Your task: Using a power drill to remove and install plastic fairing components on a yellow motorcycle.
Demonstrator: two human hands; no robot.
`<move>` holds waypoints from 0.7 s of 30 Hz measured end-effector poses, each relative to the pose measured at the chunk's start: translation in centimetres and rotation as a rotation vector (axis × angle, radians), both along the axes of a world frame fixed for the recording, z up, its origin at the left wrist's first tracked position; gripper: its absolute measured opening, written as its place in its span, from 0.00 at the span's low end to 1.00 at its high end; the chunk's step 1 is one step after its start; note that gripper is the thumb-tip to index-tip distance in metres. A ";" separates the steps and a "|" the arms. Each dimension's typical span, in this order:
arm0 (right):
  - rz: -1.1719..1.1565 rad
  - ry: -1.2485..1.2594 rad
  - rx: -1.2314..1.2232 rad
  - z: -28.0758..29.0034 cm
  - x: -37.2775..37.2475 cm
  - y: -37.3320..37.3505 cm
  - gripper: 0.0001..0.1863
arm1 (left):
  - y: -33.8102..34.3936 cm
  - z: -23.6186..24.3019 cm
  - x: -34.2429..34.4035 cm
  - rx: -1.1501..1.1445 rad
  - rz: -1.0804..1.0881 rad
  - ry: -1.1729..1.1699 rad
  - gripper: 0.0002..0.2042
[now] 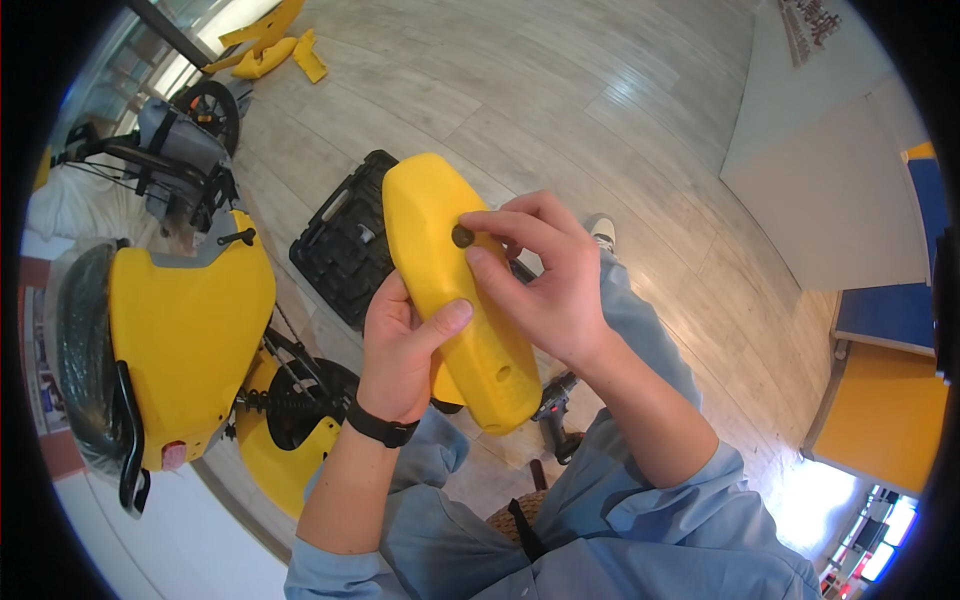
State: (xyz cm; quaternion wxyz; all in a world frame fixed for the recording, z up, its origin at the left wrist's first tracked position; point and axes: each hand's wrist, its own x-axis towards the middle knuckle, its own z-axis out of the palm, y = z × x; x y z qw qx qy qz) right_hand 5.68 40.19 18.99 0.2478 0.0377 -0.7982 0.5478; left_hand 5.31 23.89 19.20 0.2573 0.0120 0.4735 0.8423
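An elongated yellow plastic panel (427,205), rounded at its ends, is held up in front of me at a slant. My left hand (398,345) grips its left edge, with the thumb on the upper face and the fingers hidden beneath. A small black round plug (462,236) sits at the panel's surface, and my right hand (540,262) pinches it between thumb and index finger. Whether the plug is seated in a hole I cannot tell. Lower on the panel is an oval hole (503,375).
At left stands a yellow scooter (190,310) with a plastic-wrapped black seat (80,340). Below the panel, an open black tool case (340,240) and a cordless drill (556,418) lie on the floor. Loose yellow panels (262,58) are at the far left, a white cabinet (820,190) at right.
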 end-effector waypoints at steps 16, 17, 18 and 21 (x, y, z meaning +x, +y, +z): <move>-0.015 0.005 0.045 -0.7 0.2 -0.1 0.10 | 0.3 0.0 0.6 -0.041 0.044 -0.032 0.20; -0.016 -0.017 0.044 -0.6 0.1 0.0 0.10 | 0.4 0.0 0.4 -0.060 0.044 -0.028 0.20; -0.002 -0.010 0.028 -0.3 -0.2 0.1 0.09 | 0.5 0.2 0.2 -0.047 0.068 -0.038 0.19; -0.035 -0.059 -0.126 -0.6 -0.6 1.6 0.09 | -0.4 -0.5 -1.2 -0.033 0.052 -0.078 0.18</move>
